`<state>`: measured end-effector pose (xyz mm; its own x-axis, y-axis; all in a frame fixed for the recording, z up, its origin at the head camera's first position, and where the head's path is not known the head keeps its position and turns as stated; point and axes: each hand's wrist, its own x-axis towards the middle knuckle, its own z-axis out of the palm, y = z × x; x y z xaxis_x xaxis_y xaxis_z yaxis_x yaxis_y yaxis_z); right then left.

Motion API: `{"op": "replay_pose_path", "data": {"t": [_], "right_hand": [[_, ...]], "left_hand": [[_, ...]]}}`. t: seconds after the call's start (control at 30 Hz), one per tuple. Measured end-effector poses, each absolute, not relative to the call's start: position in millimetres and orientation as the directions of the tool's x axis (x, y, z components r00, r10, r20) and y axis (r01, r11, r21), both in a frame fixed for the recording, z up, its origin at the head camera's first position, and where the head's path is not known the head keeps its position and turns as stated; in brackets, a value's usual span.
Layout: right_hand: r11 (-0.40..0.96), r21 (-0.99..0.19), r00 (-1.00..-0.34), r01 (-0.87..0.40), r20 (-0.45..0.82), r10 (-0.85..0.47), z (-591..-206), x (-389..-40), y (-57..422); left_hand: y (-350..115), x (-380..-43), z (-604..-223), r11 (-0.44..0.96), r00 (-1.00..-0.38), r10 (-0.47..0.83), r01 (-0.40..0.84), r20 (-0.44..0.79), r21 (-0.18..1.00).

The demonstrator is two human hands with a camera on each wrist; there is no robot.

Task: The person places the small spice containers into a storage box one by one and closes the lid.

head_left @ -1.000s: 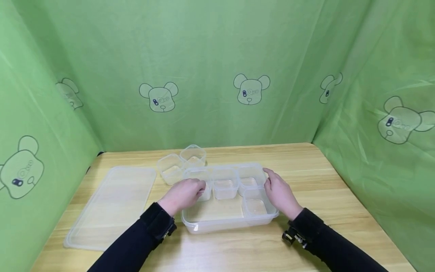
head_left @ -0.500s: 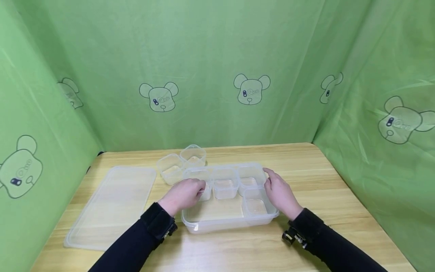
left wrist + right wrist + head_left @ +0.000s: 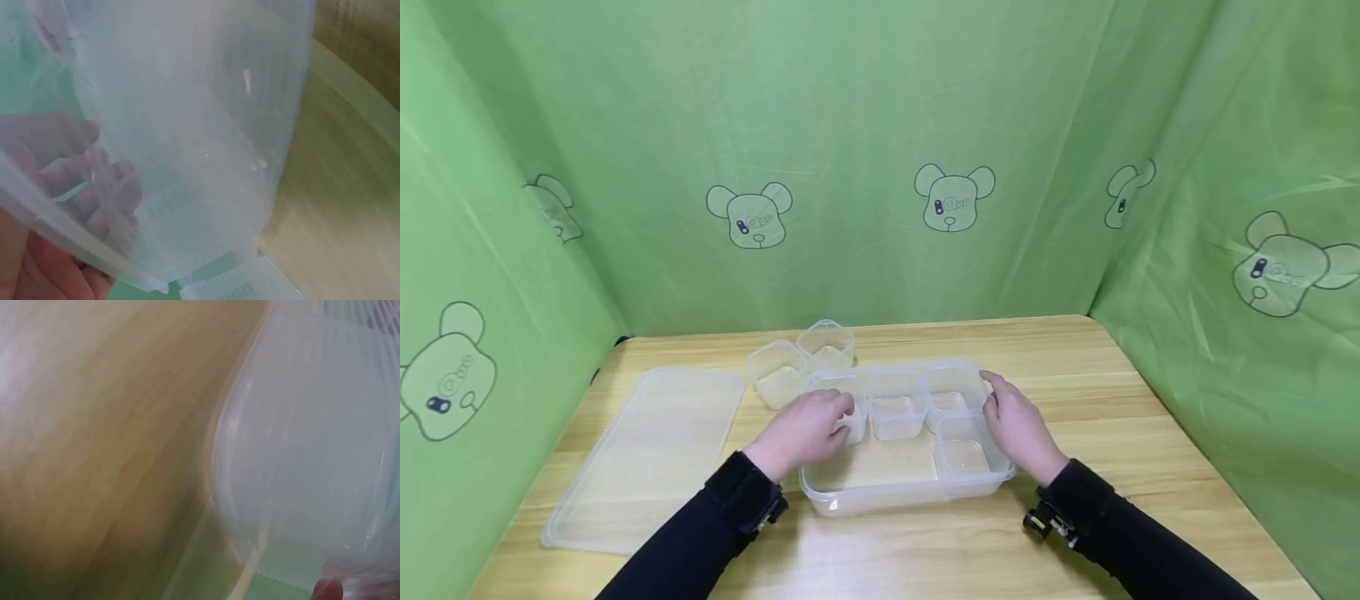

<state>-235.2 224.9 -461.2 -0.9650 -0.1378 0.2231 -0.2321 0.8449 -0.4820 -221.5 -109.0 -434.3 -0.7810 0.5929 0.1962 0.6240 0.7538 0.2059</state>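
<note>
A large clear plastic storage box (image 3: 872,497) lies on the table, with small clear square cups inside it: a left cup (image 3: 859,422), a middle cup (image 3: 898,425), and two at the right, one in the back right corner (image 3: 951,387) and one in front of it (image 3: 962,454). My left hand (image 3: 805,427) is over the left cup, thumb and index finger parted; the left wrist view shows its fingers (image 3: 56,131) through clear plastic. At the box's right rim, my right hand (image 3: 1021,429) holds on, a fingertip (image 3: 328,589) showing against the plastic in the right wrist view.
Two more small clear cups, one left (image 3: 777,375) and one right (image 3: 827,342), stand behind the box's back left corner. A large flat translucent lid (image 3: 651,458) lies at the left of the wooden table (image 3: 1075,367). Green cloth (image 3: 850,100) walls surround the table.
My left thumb and fingers have come apart from their pinch at the left cup, and the hand has shifted slightly. The right hand and the box have stayed in place.
</note>
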Motion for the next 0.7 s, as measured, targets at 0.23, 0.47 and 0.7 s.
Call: {"op": "replay_pose_path", "data": {"t": [0.23,0.47,0.7], "right_hand": [[0.836,-0.497,-0.965,-0.234,0.225,-0.136,-461,-235,225],[0.835,-0.502,-0.967,-0.225,0.218,-0.129,-461,-235,225],[0.832,-0.506,-0.967,-0.227,0.216,-0.133,-461,-233,225]], "left_hand": [[-121,-224,-422,0.742,-0.768,0.568,0.634,0.297,0.219],[-140,-231,-414,0.772,-0.787,0.496,0.593,0.368,0.227],[-156,-236,-412,0.808,-0.788,0.43,0.554,0.441,0.202]]}}
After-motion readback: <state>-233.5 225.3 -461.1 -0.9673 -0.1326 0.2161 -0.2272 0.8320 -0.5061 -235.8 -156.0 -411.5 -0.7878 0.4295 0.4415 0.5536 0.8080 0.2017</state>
